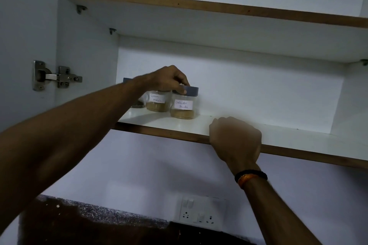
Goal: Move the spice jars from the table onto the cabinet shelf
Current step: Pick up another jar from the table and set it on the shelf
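Note:
Three clear spice jars with grey lids stand on the white cabinet shelf [278, 137]. The right one, labelled coriander powder [182, 108], stands nearest the front. My left hand [169, 79] grips its grey lid from above. Behind it to the left is the garam masala jar [157, 102], with its lid hidden under my hand. A third jar [137, 103] at the far left is mostly hidden by my left forearm. My right hand [236, 137] is closed over the shelf's brown front edge, to the right of the jars.
An upper shelf [199, 6] spans the cabinet above. The open cabinet door with a metal hinge [53, 76] is at the left. Below the shelf are a white wall, a switch and socket plate [201, 213], and a dark speckled backsplash [89, 223].

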Demonstrator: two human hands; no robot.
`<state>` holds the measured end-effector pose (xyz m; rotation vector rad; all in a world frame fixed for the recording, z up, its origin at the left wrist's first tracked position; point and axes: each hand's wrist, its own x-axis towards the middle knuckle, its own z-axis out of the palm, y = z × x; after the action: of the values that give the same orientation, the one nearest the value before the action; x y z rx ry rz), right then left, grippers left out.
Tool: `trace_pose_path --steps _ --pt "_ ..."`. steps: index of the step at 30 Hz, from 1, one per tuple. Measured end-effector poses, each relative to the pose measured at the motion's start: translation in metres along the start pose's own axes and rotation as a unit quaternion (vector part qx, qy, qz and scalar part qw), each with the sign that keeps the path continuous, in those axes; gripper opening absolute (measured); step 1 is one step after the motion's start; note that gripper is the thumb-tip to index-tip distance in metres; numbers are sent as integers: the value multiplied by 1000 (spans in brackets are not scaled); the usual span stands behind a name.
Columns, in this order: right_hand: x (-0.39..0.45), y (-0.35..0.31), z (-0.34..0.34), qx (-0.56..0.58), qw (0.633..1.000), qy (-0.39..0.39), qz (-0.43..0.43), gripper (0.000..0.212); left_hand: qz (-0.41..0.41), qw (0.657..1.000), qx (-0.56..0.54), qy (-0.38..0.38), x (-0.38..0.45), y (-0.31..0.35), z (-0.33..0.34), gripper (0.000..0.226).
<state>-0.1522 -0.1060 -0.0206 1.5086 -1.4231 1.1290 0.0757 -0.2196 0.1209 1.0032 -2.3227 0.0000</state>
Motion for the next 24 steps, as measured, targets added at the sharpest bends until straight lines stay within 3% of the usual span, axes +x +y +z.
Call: trace_pose_path --steps 17,24 --pt "-1 2 6 20 999 33 -1 41 -24 994 108 -18 29 -28 6 21" --pt "-1 2 9 26 999 36 2 41 -26 994 99 -23 27 -23 4 19"
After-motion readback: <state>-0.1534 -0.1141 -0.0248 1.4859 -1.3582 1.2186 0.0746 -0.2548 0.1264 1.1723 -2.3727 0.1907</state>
